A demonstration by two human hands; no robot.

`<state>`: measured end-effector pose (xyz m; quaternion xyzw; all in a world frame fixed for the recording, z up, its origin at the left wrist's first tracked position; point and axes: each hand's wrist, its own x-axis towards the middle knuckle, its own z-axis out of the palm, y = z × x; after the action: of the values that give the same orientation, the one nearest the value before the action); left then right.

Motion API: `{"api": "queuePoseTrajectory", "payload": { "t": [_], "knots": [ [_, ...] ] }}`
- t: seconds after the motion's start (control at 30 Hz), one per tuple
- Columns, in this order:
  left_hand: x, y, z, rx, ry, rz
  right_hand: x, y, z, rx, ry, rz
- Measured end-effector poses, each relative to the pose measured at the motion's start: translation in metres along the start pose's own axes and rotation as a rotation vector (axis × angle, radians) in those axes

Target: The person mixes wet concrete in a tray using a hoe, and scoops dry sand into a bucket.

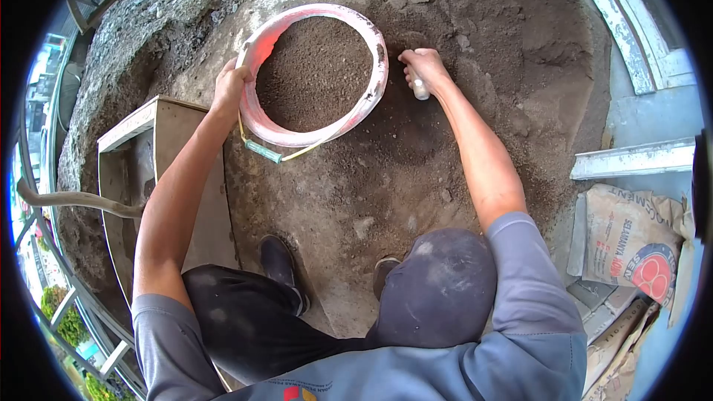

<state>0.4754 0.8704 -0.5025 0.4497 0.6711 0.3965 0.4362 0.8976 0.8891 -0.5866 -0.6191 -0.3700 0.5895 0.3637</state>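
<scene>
Pinkish-white bucket (379, 74) of soil (316, 70) on the ground (327, 208): the left hand (233, 87) grasps its rim (323, 10) — likely to steady it — while the right hand (425, 69) clenches a pale handle (421, 90) nearby, perhaps for short reach, far end hidden.

Just left of the right hand (423, 67) lay a narrow gap, then the rim of the bucket (379, 78), which barred a low, straight path across to the left hand (235, 83), gripping its opposite side. Nearer the body than both hands, a broader strip of ground (319, 193) gave room to pass, ending at the knees (438, 282). Bordering that way, below and right of the left hand, the green grip (264, 151) jutted from the bucket; below and left of it, a box (193, 186) stood close. Outward from the left hand was rough rock (141, 52); rightward from the right hand, lumpy soil (512, 37).
</scene>
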Motion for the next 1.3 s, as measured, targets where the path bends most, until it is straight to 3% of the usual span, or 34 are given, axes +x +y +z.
{"api": "queuePoseTrajectory", "payload": {
  "t": [0.17, 0.37, 0.47, 0.6, 0.63, 0.7, 0.77, 0.8, 0.83, 0.87, 0.93, 0.97, 1.03, 1.1, 1.23, 1.3],
  "knots": [
    [-0.002, 0.003, -0.004, 0.036, -0.011, -0.011, -0.022, -0.014, -0.015, -0.028, 0.022, -0.047],
    [-0.007, 0.010, 0.002, 0.036, 0.025, 0.014, -0.075, -0.083, -0.027, -0.166, -0.077, -0.165],
    [-0.011, 0.015, 0.002, 0.065, 0.037, 0.032, -0.115, -0.125, -0.010, -0.425, -0.112, -0.213],
    [-0.012, 0.016, 0.002, 0.011, 0.012, 0.005, -0.137, -0.116, 0.030, -1.164, 0.104, -0.801],
    [-0.008, 0.014, -0.001, 0.021, -0.006, 0.003, -0.148, -0.119, 0.044, -1.212, 0.081, -0.702],
    [-0.001, 0.008, -0.005, -0.003, -0.049, -0.017, -0.159, -0.116, 0.042, -1.152, 0.062, -0.687],
    [0.002, 0.004, -0.009, -0.076, -0.089, -0.050, -0.162, -0.095, 0.007, -0.854, 0.128, -0.893],
    [0.003, 0.004, -0.010, -0.091, -0.103, -0.066, -0.181, -0.100, -0.002, -0.428, 0.036, -0.320],
    [0.004, 0.004, -0.010, -0.085, -0.101, -0.069, -0.185, -0.082, -0.025, -0.257, -0.047, -0.178],
    [0.005, 0.003, -0.010, -0.078, -0.100, -0.073, -0.193, -0.059, -0.040, -0.304, -0.043, -0.050],
    [0.005, 0.005, -0.009, -0.049, -0.071, -0.071, -0.217, 0.006, -0.061, -0.113, -0.120, 0.211],
    [0.002, 0.008, -0.007, -0.029, -0.045, -0.065, -0.224, 0.032, -0.064, -0.193, -0.208, 0.294],
    [-0.001, 0.009, -0.005, 0.003, -0.047, -0.086, -0.217, 0.062, -0.070, -0.183, -0.182, 0.372],
    [0.014, -0.004, -0.012, 0.014, -0.103, -0.062, -0.175, 0.057, -0.078, -0.153, -0.125, 0.289],
    [-0.002, 0.006, -0.003, 0.057, 0.005, -0.001, -0.052, 0.035, -0.081, -0.147, -0.039, 0.130],
    [0.003, 0.002, -0.006, 0.027, -0.023, -0.026, -0.038, 0.024, -0.073, -0.156, 0.000, 0.102]
  ]
}}
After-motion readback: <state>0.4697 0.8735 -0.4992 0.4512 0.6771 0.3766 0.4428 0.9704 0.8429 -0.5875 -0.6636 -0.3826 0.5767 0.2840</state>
